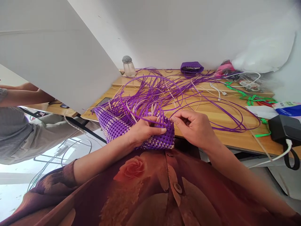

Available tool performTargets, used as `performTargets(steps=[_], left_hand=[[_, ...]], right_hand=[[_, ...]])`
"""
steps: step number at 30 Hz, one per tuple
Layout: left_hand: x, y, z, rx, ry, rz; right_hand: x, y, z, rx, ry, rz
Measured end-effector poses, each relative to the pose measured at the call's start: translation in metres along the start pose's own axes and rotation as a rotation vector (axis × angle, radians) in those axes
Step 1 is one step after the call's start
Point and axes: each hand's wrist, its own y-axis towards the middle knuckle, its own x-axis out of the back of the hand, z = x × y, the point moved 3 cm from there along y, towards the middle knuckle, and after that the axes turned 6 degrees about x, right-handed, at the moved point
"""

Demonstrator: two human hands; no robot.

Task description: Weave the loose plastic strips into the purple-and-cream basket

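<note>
A half-woven basket (115,124) in purple and cream plastic strands rests against my front at the table's near edge. My left hand (147,130) grips its upper rim, thumb on the outside and the other fingers partly hidden inside. At the basket's right corner my right hand (192,125) is closed in a pinch, thumb and forefinger on a purple strand beside the weave. Long loose purple and cream strands (152,91) fan out from the basket across the table, some looping up in a wide arc.
On the wooden table (225,116) stand a clear bottle (129,66) with a grey lid and a small purple woven pouch (191,68). White cables, green tape (252,99) and a black box (284,127) lie to the right. Beyond a white partition (58,53), another person's arm (23,97) shows.
</note>
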Motion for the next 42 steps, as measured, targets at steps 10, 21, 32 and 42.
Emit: performTargets(steps=[10,21,32,42], left_hand=[[-0.004,-0.008,-0.011,-0.317,0.386,-0.143],[0.01,-0.006,-0.005,-0.072,0.268,0.025],[0.005,-0.005,0.005,0.102,-0.02,-0.038],[-0.006,-0.007,0.002,0.07,-0.043,-0.094]], right_hand=[[-0.019,-0.002,0.015,0.211,-0.105,0.099],[-0.011,0.0,0.003,0.106,0.13,0.143],[-0.013,-0.005,0.007,0.111,0.212,0.11],[-0.008,-0.003,0.005,0.243,0.029,0.14]])
